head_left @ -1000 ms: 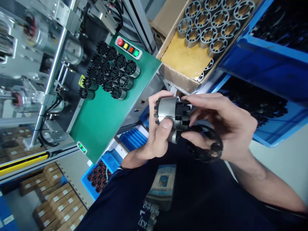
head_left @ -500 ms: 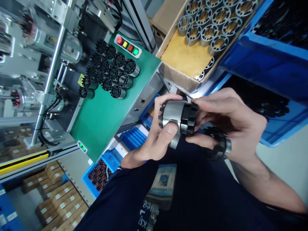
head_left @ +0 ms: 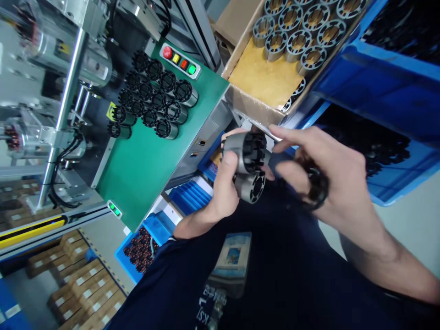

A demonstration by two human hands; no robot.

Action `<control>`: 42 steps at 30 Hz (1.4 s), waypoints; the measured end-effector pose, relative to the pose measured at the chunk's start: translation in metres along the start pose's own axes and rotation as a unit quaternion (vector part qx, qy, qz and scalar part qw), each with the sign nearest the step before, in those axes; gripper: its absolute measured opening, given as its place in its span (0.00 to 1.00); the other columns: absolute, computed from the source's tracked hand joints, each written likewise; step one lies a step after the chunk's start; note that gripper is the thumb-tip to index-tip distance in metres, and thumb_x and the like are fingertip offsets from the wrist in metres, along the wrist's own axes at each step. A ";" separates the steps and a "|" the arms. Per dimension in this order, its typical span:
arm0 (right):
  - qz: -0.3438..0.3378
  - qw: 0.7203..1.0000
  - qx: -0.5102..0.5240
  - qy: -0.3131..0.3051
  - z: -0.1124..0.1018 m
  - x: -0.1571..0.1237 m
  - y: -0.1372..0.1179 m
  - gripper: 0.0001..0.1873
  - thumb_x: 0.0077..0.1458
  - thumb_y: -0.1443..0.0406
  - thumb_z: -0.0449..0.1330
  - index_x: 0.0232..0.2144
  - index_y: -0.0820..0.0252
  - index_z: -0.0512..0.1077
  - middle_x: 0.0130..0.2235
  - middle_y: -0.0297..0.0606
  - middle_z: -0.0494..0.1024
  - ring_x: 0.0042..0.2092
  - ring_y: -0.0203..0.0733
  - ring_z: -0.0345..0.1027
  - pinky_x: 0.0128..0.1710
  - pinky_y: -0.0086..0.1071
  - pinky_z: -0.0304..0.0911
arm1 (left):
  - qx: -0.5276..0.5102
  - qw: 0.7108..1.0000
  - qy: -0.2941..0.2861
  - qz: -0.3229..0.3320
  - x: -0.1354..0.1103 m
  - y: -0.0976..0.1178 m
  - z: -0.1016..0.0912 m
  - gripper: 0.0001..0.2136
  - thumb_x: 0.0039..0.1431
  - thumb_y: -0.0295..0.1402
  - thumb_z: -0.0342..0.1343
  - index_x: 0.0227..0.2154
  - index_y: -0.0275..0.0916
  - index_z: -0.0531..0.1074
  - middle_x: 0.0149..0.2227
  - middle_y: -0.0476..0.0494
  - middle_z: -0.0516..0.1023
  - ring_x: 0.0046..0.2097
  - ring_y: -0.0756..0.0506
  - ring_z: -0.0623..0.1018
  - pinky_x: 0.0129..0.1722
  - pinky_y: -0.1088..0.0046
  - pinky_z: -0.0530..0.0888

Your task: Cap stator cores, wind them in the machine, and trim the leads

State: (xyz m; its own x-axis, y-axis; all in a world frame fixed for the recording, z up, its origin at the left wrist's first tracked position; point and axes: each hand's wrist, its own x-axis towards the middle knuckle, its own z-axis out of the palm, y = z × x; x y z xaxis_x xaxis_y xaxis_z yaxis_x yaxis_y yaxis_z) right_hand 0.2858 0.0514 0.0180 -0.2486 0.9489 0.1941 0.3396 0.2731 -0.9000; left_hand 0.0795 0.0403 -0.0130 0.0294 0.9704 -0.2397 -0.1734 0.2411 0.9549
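Observation:
My left hand (head_left: 223, 190) is closed around two metal stator cores. The upper stator core (head_left: 237, 149) has a black toothed plastic end piece (head_left: 255, 151) seated on its right end. Just below it, the lower stator core (head_left: 245, 189) shows a bare slotted metal end. To the right, my right hand (head_left: 338, 178) is apart from the cores, its index finger and thumb spread. Black plastic end pieces (head_left: 318, 187) sit in its curled fingers and palm, blurred, so their number is unclear.
Capped stator cores (head_left: 158, 98) stand in rows on the green bench (head_left: 137, 169), beside a button panel (head_left: 180, 62). A cardboard box (head_left: 254, 107) holds bare cores on yellow sheet. Blue bins (head_left: 364, 183) with black parts stand right; machinery (head_left: 68, 91) stands left.
My right hand has let go of the black end piece on the upper core and drawn away to the right. My left hand has turned both cores, bringing the lower one's slotted end into view.

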 end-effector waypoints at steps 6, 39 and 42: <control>0.008 0.998 -0.001 -0.057 -0.015 -0.004 0.002 0.24 0.67 0.73 0.70 0.60 0.44 0.85 0.47 0.32 0.89 0.36 0.38 0.80 0.35 0.35 0.74 | -0.099 0.986 0.115 0.062 0.010 -0.005 0.015 0.44 0.73 0.78 0.39 0.33 0.44 0.83 0.33 0.37 0.84 0.49 0.33 0.88 0.47 0.53 0.87; -0.094 0.989 0.114 0.027 0.031 -0.008 -0.007 0.41 0.63 0.69 0.79 0.73 0.38 0.78 0.67 0.40 0.87 0.59 0.58 0.89 0.45 0.50 0.92 | -0.096 0.835 0.302 0.449 0.035 0.025 0.047 0.38 0.77 0.75 0.34 0.44 0.50 0.76 0.49 0.49 0.74 0.28 0.49 0.64 0.26 0.65 0.73; -0.064 0.993 0.100 -0.017 0.027 -0.012 -0.009 0.48 0.64 0.72 0.77 0.77 0.28 0.73 0.67 0.37 0.87 0.57 0.59 0.89 0.38 0.49 0.91 | -0.056 0.886 0.266 0.375 0.020 0.025 0.039 0.35 0.75 0.76 0.39 0.52 0.52 0.74 0.39 0.50 0.72 0.31 0.46 0.71 0.35 0.66 0.81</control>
State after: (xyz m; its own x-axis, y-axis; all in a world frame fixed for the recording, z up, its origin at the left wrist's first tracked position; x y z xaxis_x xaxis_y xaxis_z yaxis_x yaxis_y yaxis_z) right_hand 0.2616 0.0331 0.0138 -0.3089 0.9021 0.3012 0.1165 0.3503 -0.9294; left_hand 0.1137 0.0659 0.0128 -0.5991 0.7055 0.3786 -0.0438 -0.5011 0.8643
